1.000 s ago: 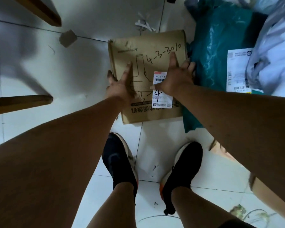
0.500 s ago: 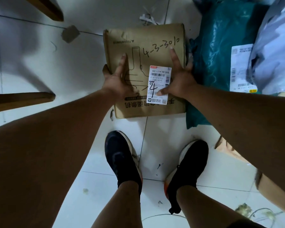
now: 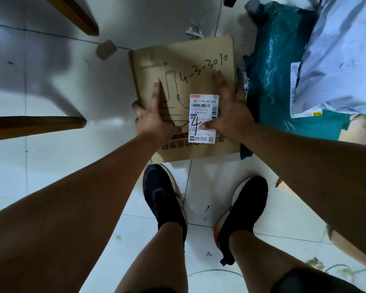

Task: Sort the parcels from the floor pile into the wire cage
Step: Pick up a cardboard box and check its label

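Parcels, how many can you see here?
3. A cardboard box held in the left hand and right hand, a teal bag right of it, and a grey bag lying over the teal one. A brown cardboard corner behind the right arm may be a fourth.

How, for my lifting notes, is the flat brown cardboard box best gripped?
Take the flat brown cardboard box by its two opposite side edges, left hand from the left, right hand from the right: it is broad, flat and label-up, so fingers can wrap both edges.
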Demonstrator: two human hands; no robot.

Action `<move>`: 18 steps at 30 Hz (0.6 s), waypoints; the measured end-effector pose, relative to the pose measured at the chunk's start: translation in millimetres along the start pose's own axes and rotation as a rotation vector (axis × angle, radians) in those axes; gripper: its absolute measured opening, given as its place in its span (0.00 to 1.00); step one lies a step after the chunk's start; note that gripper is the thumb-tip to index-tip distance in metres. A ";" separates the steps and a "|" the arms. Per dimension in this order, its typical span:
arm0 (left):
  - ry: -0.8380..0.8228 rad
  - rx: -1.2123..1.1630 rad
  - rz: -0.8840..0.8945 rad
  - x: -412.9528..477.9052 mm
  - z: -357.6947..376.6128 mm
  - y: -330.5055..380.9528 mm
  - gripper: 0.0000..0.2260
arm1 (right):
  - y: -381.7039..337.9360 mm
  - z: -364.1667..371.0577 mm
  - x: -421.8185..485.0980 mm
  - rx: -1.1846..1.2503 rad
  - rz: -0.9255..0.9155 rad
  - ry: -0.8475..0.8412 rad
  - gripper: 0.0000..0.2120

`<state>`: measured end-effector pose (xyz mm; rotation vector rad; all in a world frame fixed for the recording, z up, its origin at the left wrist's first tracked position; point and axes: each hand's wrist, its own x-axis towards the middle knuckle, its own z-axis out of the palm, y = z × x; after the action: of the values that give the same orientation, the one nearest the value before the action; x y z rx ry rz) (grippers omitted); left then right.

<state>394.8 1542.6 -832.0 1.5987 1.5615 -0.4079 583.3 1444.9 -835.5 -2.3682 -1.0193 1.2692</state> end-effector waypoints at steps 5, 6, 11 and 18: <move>0.012 -0.026 0.079 -55.9 -55.6 21.5 0.61 | -40.5 -36.8 -54.4 -0.016 0.012 0.044 0.68; 0.018 -0.014 0.097 -70.1 -68.9 29.6 0.61 | -49.7 -47.4 -67.6 -0.009 0.010 0.048 0.68; 0.074 0.131 0.188 -151.3 -132.2 76.0 0.62 | -95.4 -110.3 -139.5 0.015 0.003 0.080 0.69; 0.081 0.189 0.236 -253.9 -176.6 133.9 0.59 | -129.8 -192.1 -239.3 0.084 0.003 0.149 0.69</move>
<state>420.5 1524.0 -496.5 1.9425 1.4052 -0.3740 590.8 1389.8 -506.9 -2.3599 -0.9001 1.0952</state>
